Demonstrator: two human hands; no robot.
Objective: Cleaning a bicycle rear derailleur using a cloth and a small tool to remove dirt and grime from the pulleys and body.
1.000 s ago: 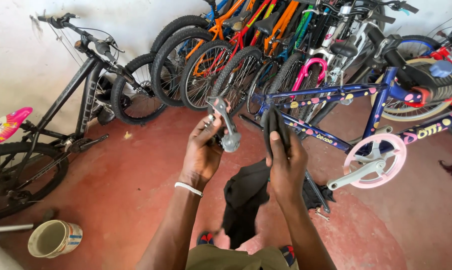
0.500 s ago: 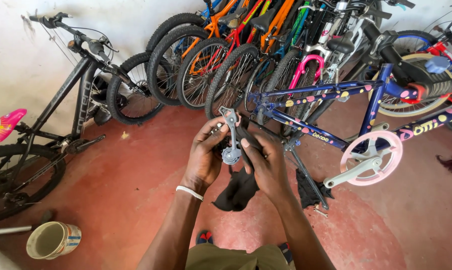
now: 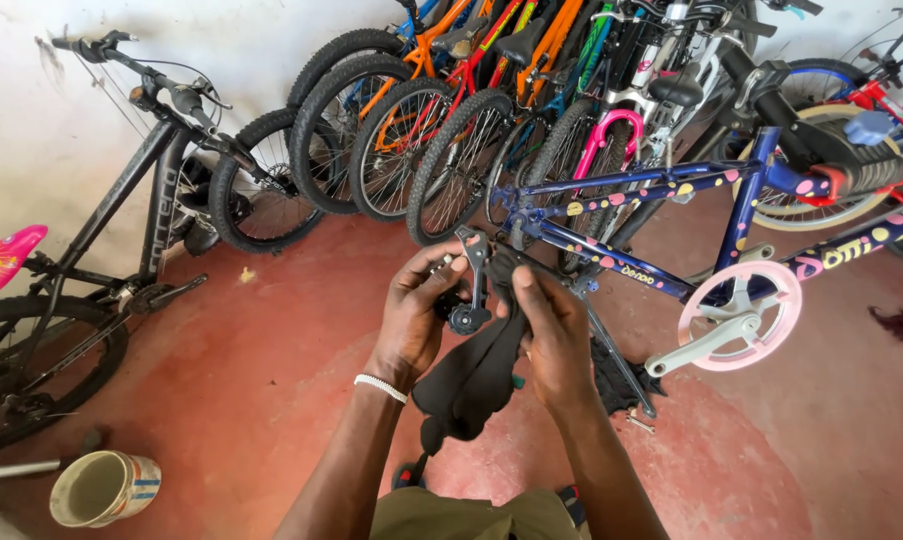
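Observation:
My left hand (image 3: 416, 310) grips a grey metal bicycle crank arm (image 3: 471, 285), held upright at chest height with its round end down. My right hand (image 3: 551, 325) presses a black rag (image 3: 471, 385) against the crank's right side; the rag hangs down between my forearms. Just behind my hands lies a small blue bicycle frame (image 3: 671, 190) with coloured dots and a pink chainring (image 3: 739, 315) with a silver crank on it.
A black bicycle (image 3: 101, 250) leans on the white wall at left. A row of several parked bicycles (image 3: 471, 120) fills the back. A tin can (image 3: 101, 488) and a metal tube (image 3: 11, 470) lie on the red floor at lower left. Another dark rag (image 3: 611, 365) lies under the blue frame.
My hands came together from apart. The right hand brought the black rag against the crank arm, and both hands lowered slightly toward me.

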